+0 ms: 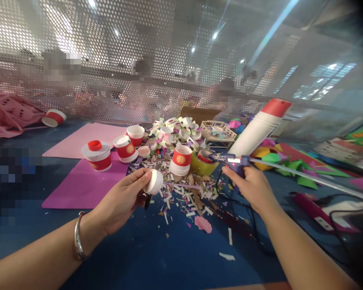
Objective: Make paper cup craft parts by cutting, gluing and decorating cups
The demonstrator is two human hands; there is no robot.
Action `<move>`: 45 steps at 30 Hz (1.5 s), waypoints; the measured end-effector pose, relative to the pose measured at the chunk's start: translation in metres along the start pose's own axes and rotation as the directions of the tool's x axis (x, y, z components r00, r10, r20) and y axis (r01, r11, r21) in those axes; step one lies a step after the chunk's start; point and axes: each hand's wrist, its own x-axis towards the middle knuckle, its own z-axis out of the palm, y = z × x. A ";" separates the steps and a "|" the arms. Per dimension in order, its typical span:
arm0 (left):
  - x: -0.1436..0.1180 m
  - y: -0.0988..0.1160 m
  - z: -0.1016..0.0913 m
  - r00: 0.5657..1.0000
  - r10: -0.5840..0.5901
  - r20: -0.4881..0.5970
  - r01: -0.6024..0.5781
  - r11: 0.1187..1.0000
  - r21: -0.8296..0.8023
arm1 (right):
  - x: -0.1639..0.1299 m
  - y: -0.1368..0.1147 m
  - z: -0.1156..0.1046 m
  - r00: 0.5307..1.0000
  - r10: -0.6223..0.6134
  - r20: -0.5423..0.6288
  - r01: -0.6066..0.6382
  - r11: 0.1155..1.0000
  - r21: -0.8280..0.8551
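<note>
Between the thumb and fingers of my left hand (117,203) is a white cup bottom (155,183), a short round piece. A dark pointed thing (147,202) shows just under those fingers; I cannot make out its kind. My right hand (255,185) is wrapped round a blue glue gun (236,160), with a long clear glue stick (308,176) out of its back. The gun's nozzle points left, near a yellow-green container (201,166). A red and white paper cup (181,160) stands between my hands. Two more paper cups (125,149) (136,135) are further left.
Paper scraps (181,197) are heaped across the table's middle. On the left, a lidded cup (98,159) stands by purple paper (78,187). A tall stack of cups (255,131) leans at the right. A black cord (252,219) trails below my right hand. Perforated mesh (103,44) rises behind.
</note>
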 end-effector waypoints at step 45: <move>-0.010 0.003 0.009 0.982 -0.037 0.185 0.005 0.986 0.169 | -0.120 -0.044 -0.002 0.918 -0.325 0.228 0.264 0.929 0.259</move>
